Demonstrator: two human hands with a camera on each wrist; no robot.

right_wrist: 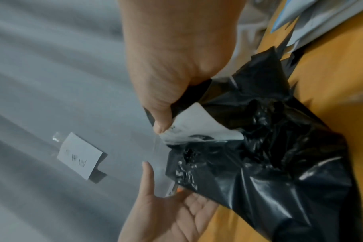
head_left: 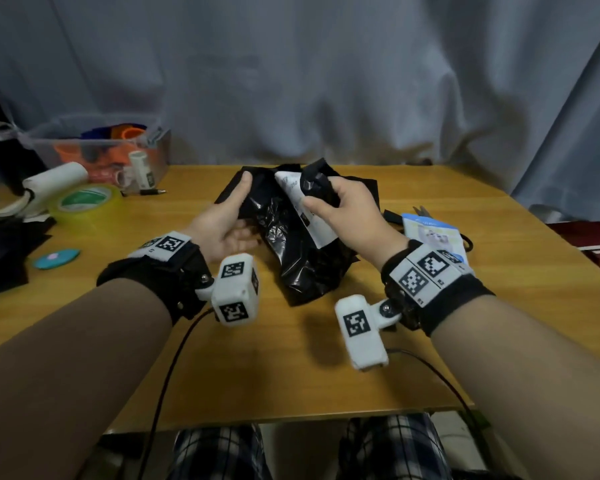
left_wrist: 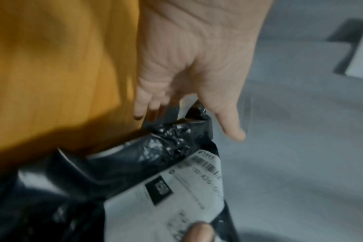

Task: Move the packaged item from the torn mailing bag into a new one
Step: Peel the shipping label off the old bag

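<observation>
The torn black mailing bag (head_left: 298, 261), crumpled and bearing a white shipping label (head_left: 314, 225), lies upright-slanted on the middle of the wooden table (head_left: 291, 368). My right hand (head_left: 323, 202) grips its bunched top end, thumb pressed on the label's upper corner (right_wrist: 189, 121). My left hand (head_left: 229, 216) is beside the bag's left edge, palm up, fingers relaxed and reaching under the plastic (right_wrist: 170, 212), thumb free (left_wrist: 232, 131). The packaged item is hidden inside the bag. A flat black bag (head_left: 364, 188) lies beneath, at the back.
At the back left stand a clear plastic box (head_left: 101, 150), a yellow-green tape roll (head_left: 84, 202), a white dispenser (head_left: 49, 181) and a pen (head_left: 153, 192). Black fabric (head_left: 4, 251) and a teal disc (head_left: 56, 258) lie left. A blue-white packet (head_left: 433, 237) and scissors (head_left: 421, 211) lie right.
</observation>
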